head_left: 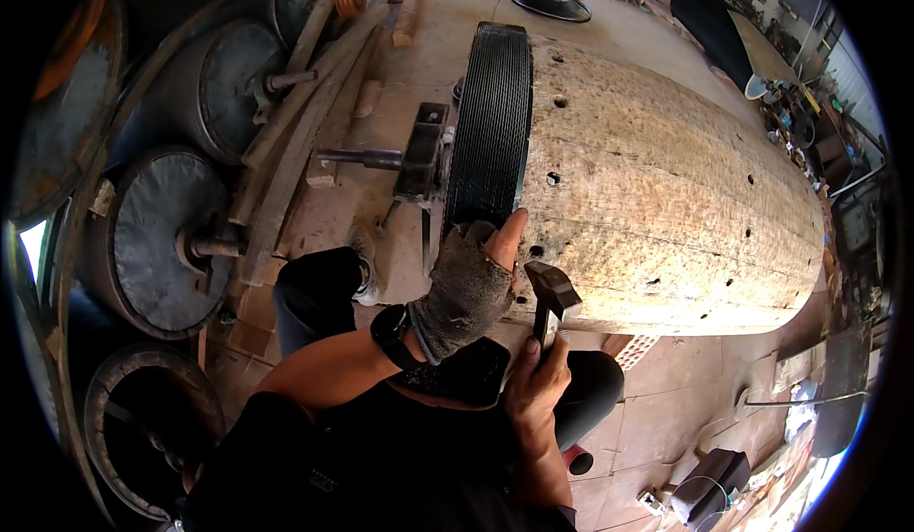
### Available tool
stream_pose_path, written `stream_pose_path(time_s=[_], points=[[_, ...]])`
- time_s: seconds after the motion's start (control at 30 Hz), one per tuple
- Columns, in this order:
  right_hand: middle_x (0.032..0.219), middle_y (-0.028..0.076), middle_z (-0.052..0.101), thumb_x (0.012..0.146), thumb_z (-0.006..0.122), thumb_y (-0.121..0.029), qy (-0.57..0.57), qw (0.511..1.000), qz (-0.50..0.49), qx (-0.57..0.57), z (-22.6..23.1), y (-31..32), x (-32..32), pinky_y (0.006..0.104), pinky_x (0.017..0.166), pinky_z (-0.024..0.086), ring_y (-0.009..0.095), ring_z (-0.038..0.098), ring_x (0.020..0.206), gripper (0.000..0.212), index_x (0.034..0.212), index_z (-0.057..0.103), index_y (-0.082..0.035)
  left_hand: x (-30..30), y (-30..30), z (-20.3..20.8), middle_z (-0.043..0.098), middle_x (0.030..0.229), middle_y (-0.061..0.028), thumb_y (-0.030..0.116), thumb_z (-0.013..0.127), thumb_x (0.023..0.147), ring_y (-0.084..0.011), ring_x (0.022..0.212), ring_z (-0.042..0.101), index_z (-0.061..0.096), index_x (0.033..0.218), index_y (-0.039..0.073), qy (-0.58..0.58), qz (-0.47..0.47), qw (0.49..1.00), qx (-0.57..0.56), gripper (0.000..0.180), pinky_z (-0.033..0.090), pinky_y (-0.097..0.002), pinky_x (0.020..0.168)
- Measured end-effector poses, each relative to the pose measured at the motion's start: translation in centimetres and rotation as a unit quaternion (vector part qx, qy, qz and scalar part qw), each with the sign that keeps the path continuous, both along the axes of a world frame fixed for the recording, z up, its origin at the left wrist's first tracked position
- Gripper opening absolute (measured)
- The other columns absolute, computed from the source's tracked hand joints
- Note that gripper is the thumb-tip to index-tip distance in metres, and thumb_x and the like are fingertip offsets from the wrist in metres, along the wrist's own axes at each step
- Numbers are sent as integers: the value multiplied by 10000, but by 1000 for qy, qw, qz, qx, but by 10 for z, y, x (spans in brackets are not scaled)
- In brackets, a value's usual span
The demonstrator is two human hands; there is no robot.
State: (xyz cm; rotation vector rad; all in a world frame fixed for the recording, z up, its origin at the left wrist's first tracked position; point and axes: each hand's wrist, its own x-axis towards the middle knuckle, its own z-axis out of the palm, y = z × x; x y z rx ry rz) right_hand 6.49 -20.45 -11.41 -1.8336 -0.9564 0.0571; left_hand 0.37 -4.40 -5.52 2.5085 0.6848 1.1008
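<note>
Wore a black shirt [381, 456] with small, illegible pale print. Gripped one hammer [549, 305] in the right hand [536, 384], with fingers closed around the handle, just beside the left hand [468, 283] and at the near edge of the wooden cylinder [657, 180]. Pointed the head away, the handle toward the shirt. Set the grey-gloved left hand against one black ribbed band [490, 123] at the cylinder's left end, with one digit extended; could not tell the grip of the hidden fingers. Counted one such cylinder, lying lengthwise left to right.
</note>
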Motion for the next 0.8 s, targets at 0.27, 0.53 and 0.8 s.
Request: stream_pose_path(time_s=[0.27,0.53,0.8], points=[[697,243,614,954,623,-86,10,1000,-2,-7,13,0,1,491,512,472,464,619,615,148,1022,535,12,1,-1,-6,620,943,-129,-13,712,772,-280,779,609,348,1519,45,-35,4,999,38,833,510,-414,685],[735,196,665,956,557,-62,33,986,-19,165,1,-9,-4,388,530,523,373,629,550,136,975,583,71,-65,-32,-17,618,1039,-125,76,770,761,-314,884,608,549,1267,-7,53,-74,992,89,558,506,-440,735],[626,36,537,1030,472,-259,64,987,-15,144,-10,3,-10,267,488,384,124,490,543,329,835,516,2,-123,-51,-117,622,960,-131,267,678,852,-281,807,627,650,964,49,342,-182,921,-50,246,513,-427,664]])
